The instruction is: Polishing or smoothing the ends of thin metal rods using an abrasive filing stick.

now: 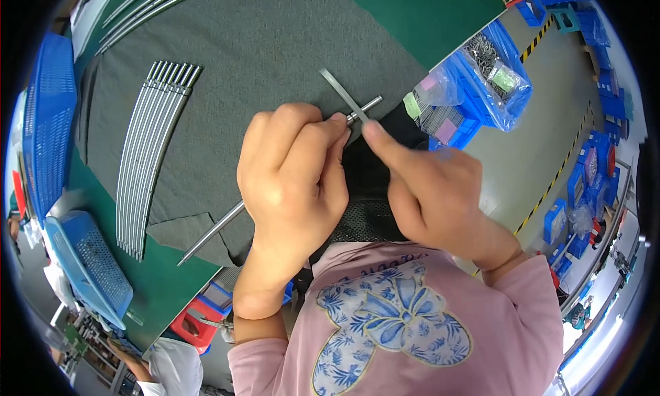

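Observation:
My left hand (289, 176) is closed around a thin, shiny metal rod (218, 231). The rod slants from lower left to upper right, its stepped end sticking out past my fingers. In my right hand (436, 190) is a narrow, flat grey metal file (335, 86), index finger stretched along it. The file lies across the rod near the stepped end, just beyond my left fingertips, and seems to touch it. To the left, a row of similar metal rods (152, 155) lies side by side on a dark grey cloth (254, 52).
The cloth covers a green table (447, 11). More rods (155, 14) lie at the far left. Blue baskets (48, 128) line the left edge. At right, a blue bin (522, 111) holds small metal parts in plastic. Another person's arm (130, 360) shows at lower left, near a red stool (192, 337).

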Motion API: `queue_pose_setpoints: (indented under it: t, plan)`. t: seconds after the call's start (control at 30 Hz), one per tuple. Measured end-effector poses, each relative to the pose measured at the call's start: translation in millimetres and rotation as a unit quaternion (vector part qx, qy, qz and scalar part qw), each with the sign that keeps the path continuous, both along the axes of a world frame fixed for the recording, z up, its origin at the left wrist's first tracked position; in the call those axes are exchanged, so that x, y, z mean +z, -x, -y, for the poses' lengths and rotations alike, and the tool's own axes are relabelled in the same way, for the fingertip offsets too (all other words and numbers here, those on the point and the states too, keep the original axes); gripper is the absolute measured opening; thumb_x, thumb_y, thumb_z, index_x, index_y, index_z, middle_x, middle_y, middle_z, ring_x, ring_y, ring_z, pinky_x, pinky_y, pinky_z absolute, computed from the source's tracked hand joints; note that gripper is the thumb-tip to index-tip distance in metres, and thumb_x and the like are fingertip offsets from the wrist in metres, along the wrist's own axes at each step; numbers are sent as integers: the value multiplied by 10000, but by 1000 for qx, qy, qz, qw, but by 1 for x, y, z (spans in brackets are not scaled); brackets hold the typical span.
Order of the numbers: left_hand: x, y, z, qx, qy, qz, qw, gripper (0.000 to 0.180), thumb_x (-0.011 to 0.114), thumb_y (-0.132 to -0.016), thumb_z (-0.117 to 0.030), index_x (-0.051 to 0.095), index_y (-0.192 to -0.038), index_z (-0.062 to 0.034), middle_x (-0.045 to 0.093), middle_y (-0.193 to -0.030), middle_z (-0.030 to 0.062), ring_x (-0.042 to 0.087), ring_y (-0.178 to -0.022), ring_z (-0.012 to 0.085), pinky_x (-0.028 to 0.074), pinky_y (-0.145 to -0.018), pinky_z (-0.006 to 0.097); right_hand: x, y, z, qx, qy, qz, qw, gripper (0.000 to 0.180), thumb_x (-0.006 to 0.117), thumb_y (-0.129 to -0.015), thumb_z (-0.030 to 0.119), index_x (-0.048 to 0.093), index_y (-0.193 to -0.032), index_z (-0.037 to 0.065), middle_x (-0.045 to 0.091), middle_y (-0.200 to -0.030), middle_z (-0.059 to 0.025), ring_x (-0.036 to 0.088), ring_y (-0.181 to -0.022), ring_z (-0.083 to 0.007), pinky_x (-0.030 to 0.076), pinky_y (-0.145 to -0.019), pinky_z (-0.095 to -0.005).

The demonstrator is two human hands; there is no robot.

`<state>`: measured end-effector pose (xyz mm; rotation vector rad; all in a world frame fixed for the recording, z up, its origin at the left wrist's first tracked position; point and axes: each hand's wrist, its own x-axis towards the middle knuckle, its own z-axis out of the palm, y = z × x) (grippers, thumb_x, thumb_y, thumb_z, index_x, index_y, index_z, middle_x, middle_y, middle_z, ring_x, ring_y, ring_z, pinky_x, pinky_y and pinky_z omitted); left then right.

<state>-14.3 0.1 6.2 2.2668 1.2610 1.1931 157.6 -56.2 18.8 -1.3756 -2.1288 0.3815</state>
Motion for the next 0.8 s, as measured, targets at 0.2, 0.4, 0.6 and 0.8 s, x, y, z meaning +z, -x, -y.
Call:
queue_pose_setpoints:
  t: [0.2, 0.4, 0.6, 0.8]
  plan:
    - [-1, 1, 0, 2, 6, 0, 1000, 186, 711, -643, 47, 648, -802, -26, 570, -787, 60, 513, -647, 238, 417, -552, 333, -20, -10, 27, -2, 20, -11, 1000, 517, 549, -714, -74, 610, -1225, -29, 554, -614, -57, 475, -441, -191, 357, -447, -324]
    - [2, 3, -2, -7, 4, -10, 1000, 196, 708, -643, 42, 653, -819, -26, 568, -790, 59, 513, -650, 237, 421, -554, 332, -60, 15, 7, -61, -149, -80, 984, 488, 562, -692, 14, 668, -1168, 6, 445, -523, 21, 419, -406, -138, 336, -427, -287]
    - [3, 3, -2, -2, -4, -21, 1000, 191, 706, -635, 38, 656, -810, -21, 568, -787, 59, 509, -647, 239, 424, -555, 335, -47, 21, -15, -54, -151, -78, 984, 501, 571, -696, 27, 652, -1189, -6, 388, -511, 19, 405, -400, -146, 332, -420, -307]
    - [-1, 0, -1, -11, 4, -19, 1000, 200, 698, -630, 49, 657, -813, -21, 576, -795, 66, 510, -645, 241, 421, -550, 336, -75, 6, 17, -47, -142, -92, 985, 493, 567, -675, 14, 666, -1157, -17, 450, -530, 12, 398, -398, -137, 325, -417, -299]
